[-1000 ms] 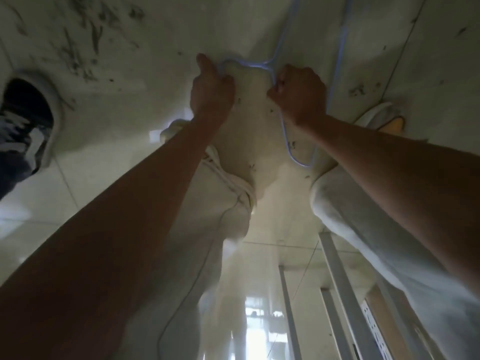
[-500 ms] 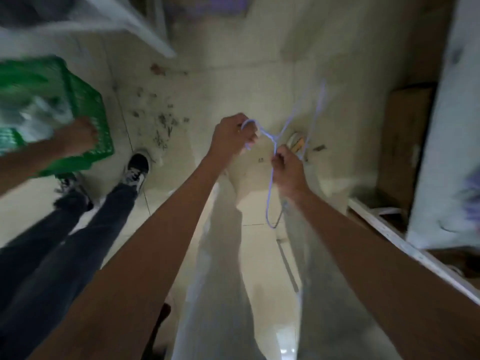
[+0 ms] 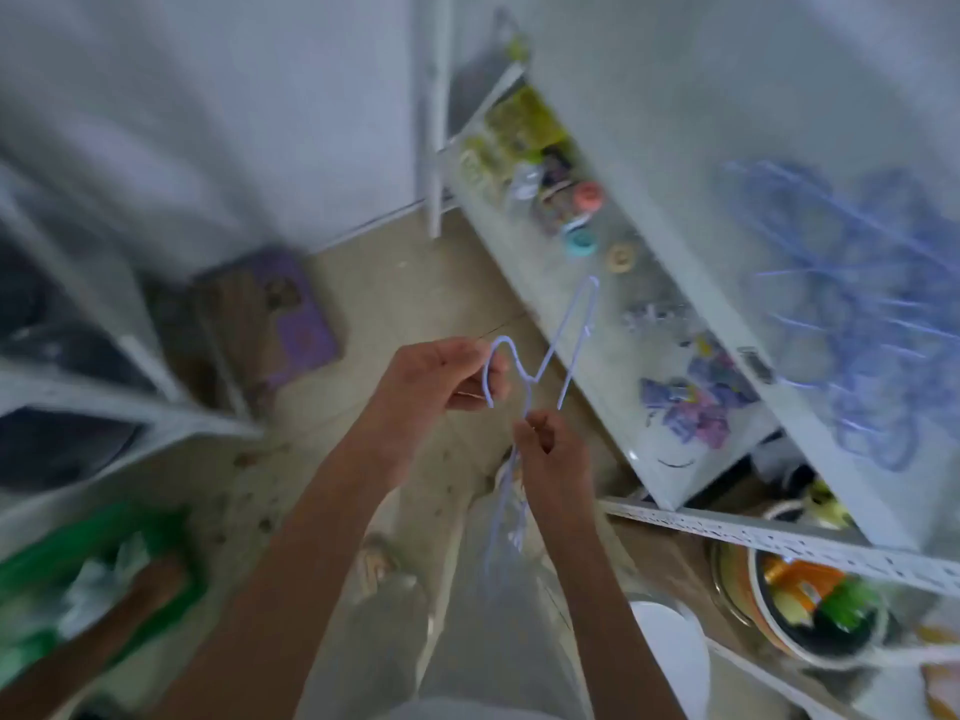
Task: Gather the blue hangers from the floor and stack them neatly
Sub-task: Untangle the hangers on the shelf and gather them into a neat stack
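A thin blue wire hanger (image 3: 563, 345) is held in the air in front of me, over the floor. My left hand (image 3: 431, 387) pinches its hook between thumb and fingers. My right hand (image 3: 550, 454) grips the neck just below, with the lower part of the hanger trailing down past my wrist. A blurred pile of several blue hangers (image 3: 857, 314) lies on the top of a white shelf unit at the right.
The white metal shelf unit (image 3: 670, 366) at the right carries tape rolls and small clutter. A green crate (image 3: 98, 558) sits lower left with another person's hand on it. A purple box (image 3: 291, 314) lies on the floor by the wall. Bowls stand at lower right.
My view has swung up from the floor toward the wall and the shelf. Both hands still hold the same hanger and have risen with it.
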Demonstrator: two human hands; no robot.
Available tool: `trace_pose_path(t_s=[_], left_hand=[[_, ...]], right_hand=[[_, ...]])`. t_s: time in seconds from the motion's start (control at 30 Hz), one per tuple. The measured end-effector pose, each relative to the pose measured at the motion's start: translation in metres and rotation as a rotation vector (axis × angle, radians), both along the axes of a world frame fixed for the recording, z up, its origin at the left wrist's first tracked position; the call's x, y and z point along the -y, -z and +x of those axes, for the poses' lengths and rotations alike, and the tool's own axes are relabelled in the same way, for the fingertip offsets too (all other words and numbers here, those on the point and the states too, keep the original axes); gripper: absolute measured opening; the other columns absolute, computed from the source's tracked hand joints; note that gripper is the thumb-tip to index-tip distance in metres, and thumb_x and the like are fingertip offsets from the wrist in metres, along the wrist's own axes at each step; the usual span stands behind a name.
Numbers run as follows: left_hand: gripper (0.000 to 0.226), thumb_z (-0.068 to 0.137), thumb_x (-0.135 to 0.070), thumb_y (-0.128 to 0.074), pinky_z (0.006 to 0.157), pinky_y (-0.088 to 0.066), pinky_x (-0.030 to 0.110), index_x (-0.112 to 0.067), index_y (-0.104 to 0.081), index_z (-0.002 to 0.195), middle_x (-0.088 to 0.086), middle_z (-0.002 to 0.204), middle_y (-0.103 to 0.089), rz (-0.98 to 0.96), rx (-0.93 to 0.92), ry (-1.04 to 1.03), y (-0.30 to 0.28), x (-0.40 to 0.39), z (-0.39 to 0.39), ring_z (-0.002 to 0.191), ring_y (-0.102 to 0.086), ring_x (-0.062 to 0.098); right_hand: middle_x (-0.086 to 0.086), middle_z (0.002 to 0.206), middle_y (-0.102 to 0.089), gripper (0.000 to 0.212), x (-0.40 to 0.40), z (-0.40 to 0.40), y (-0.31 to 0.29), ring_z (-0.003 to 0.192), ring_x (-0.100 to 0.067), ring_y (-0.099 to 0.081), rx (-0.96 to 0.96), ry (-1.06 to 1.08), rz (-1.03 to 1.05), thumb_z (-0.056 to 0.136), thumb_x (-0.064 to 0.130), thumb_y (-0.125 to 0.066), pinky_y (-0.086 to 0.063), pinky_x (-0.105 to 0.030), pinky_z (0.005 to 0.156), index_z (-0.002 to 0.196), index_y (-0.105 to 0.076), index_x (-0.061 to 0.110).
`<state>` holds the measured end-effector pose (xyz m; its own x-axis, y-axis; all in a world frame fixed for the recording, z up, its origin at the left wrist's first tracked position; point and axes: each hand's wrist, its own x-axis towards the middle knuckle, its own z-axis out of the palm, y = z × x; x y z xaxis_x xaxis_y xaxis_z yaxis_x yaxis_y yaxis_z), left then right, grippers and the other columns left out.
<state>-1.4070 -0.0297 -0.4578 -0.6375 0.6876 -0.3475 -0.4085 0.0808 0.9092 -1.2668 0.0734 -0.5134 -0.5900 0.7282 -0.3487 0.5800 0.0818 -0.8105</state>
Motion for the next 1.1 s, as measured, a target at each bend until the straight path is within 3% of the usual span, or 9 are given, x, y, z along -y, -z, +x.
trace_pose_path(t_s=[0.1,0.17,0.33,0.43,0.53,0.67,0.87,1.03,1.1], left_hand=[[0.023,0.096,-0.032,-0.056,0.071,-0.055,0.022,-0.022,-0.077,0.095,0.004,0.087,-0.077,0.144,-0.001,0.109,-0.043,-0.051,0.015,0.08,-0.072,0.016],[0.023,0.097,-0.033,-0.056,0.071,-0.057,0.024,-0.018,-0.074,0.098,0.011,0.092,-0.077,0.217,-0.014,0.205,-0.064,-0.09,0.027,0.082,-0.074,0.022],[0.016,0.099,-0.009,-0.054,0.078,-0.051,0.032,-0.004,-0.068,0.093,0.01,0.087,-0.078,0.072,-0.201,0.195,-0.082,-0.183,0.06,0.085,-0.073,0.019],[0.016,0.087,-0.019,-0.07,0.085,-0.048,0.032,-0.011,-0.067,0.101,-0.003,0.092,-0.074,-0.068,-0.165,0.152,-0.077,-0.234,0.082,0.089,-0.067,0.004],[0.029,0.09,-0.026,-0.064,0.092,-0.053,0.04,-0.015,-0.057,0.117,0.011,0.118,-0.069,-0.113,0.104,0.291,-0.06,-0.291,0.106,0.106,-0.069,0.023],[0.015,0.099,-0.013,-0.054,0.083,-0.056,0.04,-0.011,-0.053,0.114,0.017,0.122,-0.062,-0.148,0.155,0.327,-0.038,-0.362,0.123,0.099,-0.07,0.032],[0.009,0.095,-0.008,-0.058,0.076,-0.055,0.035,-0.014,-0.061,0.101,0.018,0.107,-0.071,-0.165,-0.16,0.294,-0.016,-0.396,0.112,0.093,-0.07,0.027],[0.009,0.079,-0.028,-0.059,0.076,-0.057,0.04,-0.025,-0.064,0.086,0.006,0.09,-0.075,-0.219,-0.311,0.297,0.0,-0.391,0.085,0.081,-0.073,0.019],[0.011,0.081,-0.031,-0.059,0.081,-0.057,0.045,-0.025,-0.066,0.087,0.004,0.092,-0.075,-0.296,-0.496,0.333,0.013,-0.388,0.077,0.086,-0.072,0.024]], right_hand=[[0.007,0.06,-0.057,0.025,-0.035,0.023,-0.061,0.056,-0.005,-0.05,-0.036,0.118,0.183,0.096,0.022,-0.065,-0.039,-0.021,0.058,0.074,-0.054,0.029],[0.007,0.06,-0.057,0.021,-0.061,0.038,-0.099,0.057,-0.009,-0.052,-0.036,0.121,0.288,0.097,0.027,-0.062,-0.041,-0.024,0.058,0.077,-0.056,0.026],[0.008,0.06,-0.067,0.016,-0.153,0.083,-0.169,0.057,-0.007,-0.061,-0.078,0.318,0.415,0.097,0.022,-0.061,-0.046,-0.025,0.058,0.083,-0.07,0.022],[0.006,0.061,-0.066,0.02,-0.21,0.111,-0.171,0.065,-0.016,-0.062,-0.018,0.487,0.389,0.099,0.022,-0.058,-0.045,-0.03,0.061,0.092,-0.077,0.023],[0.003,0.076,-0.072,0.026,-0.253,0.125,-0.149,0.076,-0.024,-0.064,0.037,0.578,0.369,0.102,0.017,-0.053,-0.041,-0.032,0.064,0.096,-0.078,0.02],[0.0,0.091,-0.077,0.028,-0.306,0.13,-0.122,0.085,-0.027,-0.07,0.065,0.585,0.37,0.104,0.021,-0.049,-0.052,-0.035,0.071,0.094,-0.075,0.023],[-0.004,0.096,-0.079,0.028,-0.387,0.127,-0.099,0.093,-0.029,-0.072,0.018,0.517,0.344,0.101,0.016,-0.052,-0.049,-0.032,0.076,0.093,-0.078,0.018],[-0.012,0.103,-0.078,0.028,-0.442,0.122,-0.093,0.102,-0.035,-0.071,0.056,0.438,0.362,0.1,0.013,-0.051,-0.051,-0.037,0.086,0.094,-0.078,0.013],[-0.013,0.109,-0.078,0.03,-0.456,0.122,-0.088,0.106,-0.036,-0.069,0.12,0.428,0.394,0.101,0.017,-0.048,-0.051,-0.039,0.089,0.098,-0.078,0.015]])
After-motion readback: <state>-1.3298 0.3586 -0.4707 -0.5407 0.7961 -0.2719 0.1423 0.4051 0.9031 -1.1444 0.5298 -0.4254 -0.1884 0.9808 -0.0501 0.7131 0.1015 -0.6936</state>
